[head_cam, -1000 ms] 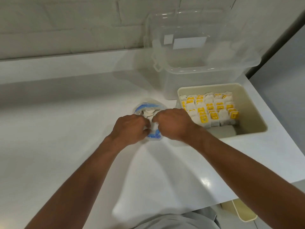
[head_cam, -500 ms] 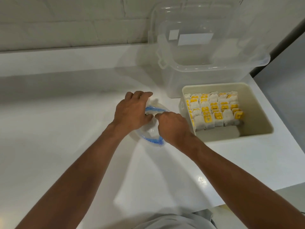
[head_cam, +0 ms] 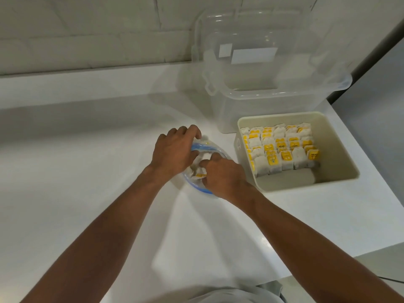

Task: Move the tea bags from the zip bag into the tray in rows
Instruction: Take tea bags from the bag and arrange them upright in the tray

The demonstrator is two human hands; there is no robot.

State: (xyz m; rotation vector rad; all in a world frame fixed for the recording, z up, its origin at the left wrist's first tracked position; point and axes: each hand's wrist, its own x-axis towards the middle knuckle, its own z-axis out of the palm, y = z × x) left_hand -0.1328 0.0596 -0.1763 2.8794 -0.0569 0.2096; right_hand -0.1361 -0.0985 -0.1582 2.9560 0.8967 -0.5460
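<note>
This looks like a home kitchen, though the narrow view leaves a pantry or break room possible. A glossy white countertop runs along a wall of pale rectangular tiles. On it stand 1 clear plastic storage bin with latch handles and white labels and 1 beige rectangular plastic tray holding white paper tea bags with yellow tags in rows. A flat grey panel borders the counter's right end.
</note>
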